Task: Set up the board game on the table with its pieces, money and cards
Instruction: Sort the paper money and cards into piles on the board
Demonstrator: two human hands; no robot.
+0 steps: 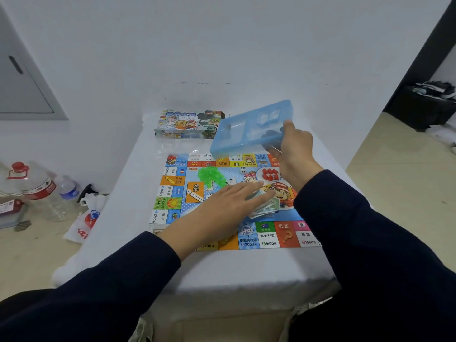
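- the step in hand looks like emptying the storage tray: the right hand (294, 144) grips the blue plastic tray (251, 128) by its right end, tilted in the air over the top edge of the game board (195, 193), right of centre in the frame
- the left hand (229, 206) lies flat with fingers straight, pressing on a loose pile of cards and paper money (266, 207) near the middle of the board
- already out on the board: a heap of green pieces (211, 177), red houses (270, 174) and a white die (243, 170), all in its upper half
- the game box (188, 124) stands behind the board at the far edge of the bench (222, 267), just left of the tray
- whether anything is left in the tray is hard to tell
- the next move probably calls for setting the tray aside off the board, then sorting the pile under the left hand into separate stacks of money and cards
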